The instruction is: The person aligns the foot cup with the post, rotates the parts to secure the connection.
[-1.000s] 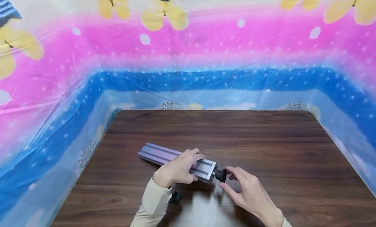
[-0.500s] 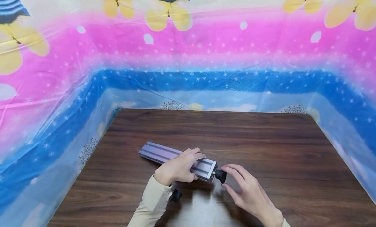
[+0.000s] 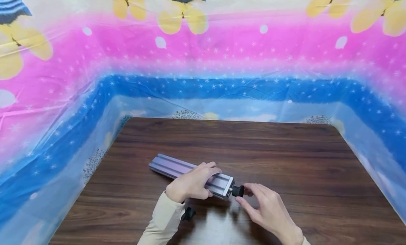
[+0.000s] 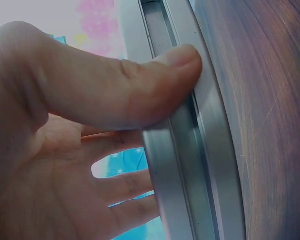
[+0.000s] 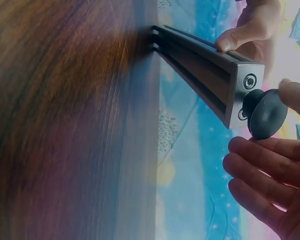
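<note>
A silver aluminium profile point(image 3: 172, 165) with long grooves lies slantwise across the table's front half. My left hand point(image 3: 195, 181) grips it near its right end; in the left wrist view the thumb point(image 4: 175, 75) presses on the grooved side and the other fingers reach round behind. From the profile's end plate point(image 5: 240, 95) a round black knob point(image 3: 238, 191) sticks out on a short shaft. My right hand point(image 3: 268, 204) pinches the knob; the right wrist view shows its thumb point(image 5: 292, 95) on the rim of the black disc point(image 5: 269, 115) and the forefinger under it.
The brown wooden table point(image 3: 285, 150) carries the profile. A small black object point(image 3: 188, 214) shows beside the left cuff. A patterned pink and blue cloth point(image 3: 196, 86) hangs behind and along both sides of the table.
My right fingers came slightly away from the knob half a second ago and now touch it again. The left hand and the profile have stayed nearly in place.
</note>
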Motion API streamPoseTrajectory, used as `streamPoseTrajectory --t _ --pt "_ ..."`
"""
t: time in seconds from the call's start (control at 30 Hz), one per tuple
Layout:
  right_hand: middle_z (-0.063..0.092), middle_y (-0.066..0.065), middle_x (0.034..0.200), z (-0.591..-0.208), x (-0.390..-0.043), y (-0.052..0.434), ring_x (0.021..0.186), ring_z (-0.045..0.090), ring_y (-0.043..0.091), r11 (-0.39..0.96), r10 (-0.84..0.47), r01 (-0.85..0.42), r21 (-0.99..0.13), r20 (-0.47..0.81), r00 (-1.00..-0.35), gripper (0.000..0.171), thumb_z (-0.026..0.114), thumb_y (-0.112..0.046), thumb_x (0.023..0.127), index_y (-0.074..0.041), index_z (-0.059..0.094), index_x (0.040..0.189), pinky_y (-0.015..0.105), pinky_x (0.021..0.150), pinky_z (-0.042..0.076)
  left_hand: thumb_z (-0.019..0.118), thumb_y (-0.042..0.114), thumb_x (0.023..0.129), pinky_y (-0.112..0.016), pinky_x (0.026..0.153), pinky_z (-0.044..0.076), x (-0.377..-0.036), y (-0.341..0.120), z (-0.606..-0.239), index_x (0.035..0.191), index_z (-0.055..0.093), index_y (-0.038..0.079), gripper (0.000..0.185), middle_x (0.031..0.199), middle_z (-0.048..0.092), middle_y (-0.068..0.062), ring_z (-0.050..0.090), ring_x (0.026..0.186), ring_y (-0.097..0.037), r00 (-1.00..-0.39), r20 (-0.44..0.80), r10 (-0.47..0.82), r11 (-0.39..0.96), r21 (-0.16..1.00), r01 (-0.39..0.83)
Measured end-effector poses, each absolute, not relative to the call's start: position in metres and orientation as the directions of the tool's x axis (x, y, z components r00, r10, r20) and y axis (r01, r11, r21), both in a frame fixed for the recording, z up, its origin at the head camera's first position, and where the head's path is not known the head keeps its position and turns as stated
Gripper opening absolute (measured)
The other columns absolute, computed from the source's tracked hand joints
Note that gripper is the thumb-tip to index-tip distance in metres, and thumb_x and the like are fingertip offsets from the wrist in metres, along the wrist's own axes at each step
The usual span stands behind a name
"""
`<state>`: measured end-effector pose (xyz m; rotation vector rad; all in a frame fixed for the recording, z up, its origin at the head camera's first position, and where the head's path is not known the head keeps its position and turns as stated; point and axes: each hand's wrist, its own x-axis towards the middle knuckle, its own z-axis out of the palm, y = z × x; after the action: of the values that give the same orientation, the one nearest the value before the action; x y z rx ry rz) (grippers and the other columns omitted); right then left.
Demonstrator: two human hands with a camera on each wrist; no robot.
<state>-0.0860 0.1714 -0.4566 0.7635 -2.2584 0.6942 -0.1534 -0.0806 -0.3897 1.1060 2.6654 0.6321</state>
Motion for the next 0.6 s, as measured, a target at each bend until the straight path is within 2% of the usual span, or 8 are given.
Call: streamPoseTrajectory --t 0.07,0.17,0.27,0.33,0.47,0.6 --pt "0.073 -0.003 0.091 -0.456 -0.084 0.173 0.077 0.069 0.01 0.695 -0.325 -0.664 -0.275 0.705 -0.631 0.033 0.074 -0.038 0.091 -0.009 0.071 0.108 0.028 0.068 0.056 0.083 0.006 0.071 -0.035 0.092 0.048 -0.153 -0.079 -0.389 0.13 0.063 0.007 0.062 0.122 0.058 -0.002 0.053 0.107 -0.022 -0.702 -0.013 0.712 0.631 0.45 0.632" --pt "0.072 -0.003 0.102 -0.455 -0.081 0.176 0.083 0.068 0.01 0.673 -0.329 -0.679 -0.295 0.702 -0.631 0.043 0.075 -0.04 0.09 -0.01 0.068 0.12 0.023 0.072 0.054 0.083 0.006 0.07 -0.035 0.093 0.048 -0.152 -0.077 -0.389 0.13 0.063 0.006 0.062 0.122 0.058 -0.002 0.054 0.108 -0.023 -0.698 -0.009 0.716 0.626 0.449 0.637" --pt "0.067 0.0 0.119 -0.451 -0.082 0.176 0.097 0.067 0.013 0.621 -0.358 -0.726 -0.296 0.718 -0.598 0.053 0.074 -0.041 0.091 -0.009 0.063 0.132 0.02 0.083 0.052 0.083 0.006 0.071 -0.036 0.093 0.048 -0.153 -0.077 -0.387 0.131 0.063 0.005 0.063 0.123 0.058 -0.002 0.054 0.109 -0.024 -0.697 -0.012 0.717 0.626 0.451 0.636" --pt "0.063 0.003 0.128 -0.449 -0.084 0.175 0.106 0.065 0.016 0.589 -0.392 -0.758 -0.28 0.721 -0.571 0.054 0.072 -0.038 0.092 -0.009 0.06 0.136 0.019 0.092 0.049 0.083 0.006 0.072 -0.038 0.094 0.049 -0.153 -0.078 -0.385 0.131 0.062 0.004 0.063 0.124 0.058 -0.003 0.054 0.109 -0.025 -0.701 -0.009 0.713 0.63 0.447 0.635" --pt "0.062 0.005 0.129 -0.446 -0.089 0.174 0.111 0.063 0.018 0.559 -0.431 -0.79 -0.253 0.725 -0.538 0.045 0.07 -0.025 0.093 -0.006 0.063 0.133 0.019 0.1 0.044 0.083 0.005 0.072 -0.039 0.093 0.049 -0.155 -0.079 -0.384 0.131 0.063 0.005 0.062 0.123 0.058 -0.003 0.054 0.108 -0.025 -0.708 -0.004 0.706 0.636 0.445 0.63" --pt "0.065 0.004 0.122 -0.449 -0.088 0.174 0.104 0.065 0.016 0.565 -0.431 -0.79 -0.237 0.733 -0.527 0.037 0.063 -0.027 0.097 -0.004 0.066 0.126 0.02 0.096 0.047 0.083 0.005 0.072 -0.038 0.091 0.048 -0.155 -0.078 -0.388 0.13 0.063 0.006 0.062 0.121 0.058 -0.002 0.053 0.107 -0.023 -0.712 -0.022 0.702 0.64 0.458 0.617"
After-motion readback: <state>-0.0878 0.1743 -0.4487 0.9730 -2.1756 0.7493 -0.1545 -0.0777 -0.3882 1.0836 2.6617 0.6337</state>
